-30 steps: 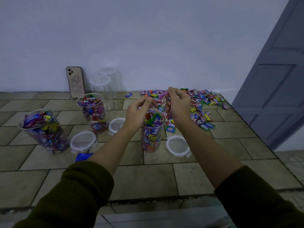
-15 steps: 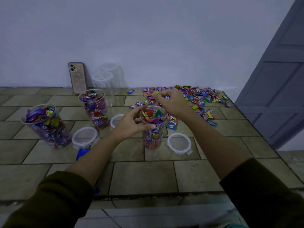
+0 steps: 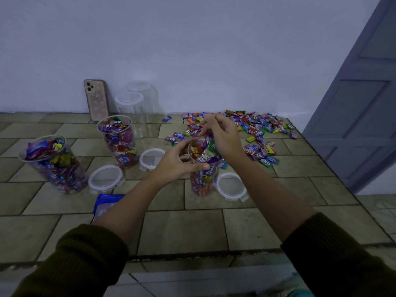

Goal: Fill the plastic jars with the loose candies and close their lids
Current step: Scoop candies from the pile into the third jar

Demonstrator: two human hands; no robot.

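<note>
Three clear plastic jars packed with wrapped candies stand on the tiled counter point(image 3: 182, 232): the far-left jar point(image 3: 53, 166), the rear jar point(image 3: 119, 142) and the centre jar point(image 3: 204, 181). Three round clear lids point(image 3: 106, 179) lie loose among them. Two empty clear jars point(image 3: 130, 106) stand at the wall. The left hand point(image 3: 177, 162) curls its fingers round the centre jar's top. The right hand point(image 3: 224, 136), fingers bunched on a pinch of candies point(image 3: 209, 139), hovers over its mouth. The heap of loose candies point(image 3: 257, 127) lies to the right.

Clear glossy plastic jars point(image 3: 205, 176) hold shiny foil-like wrapped candies point(image 3: 260, 127) on a matt, slightly rough tiled floor point(image 3: 182, 228).
</note>
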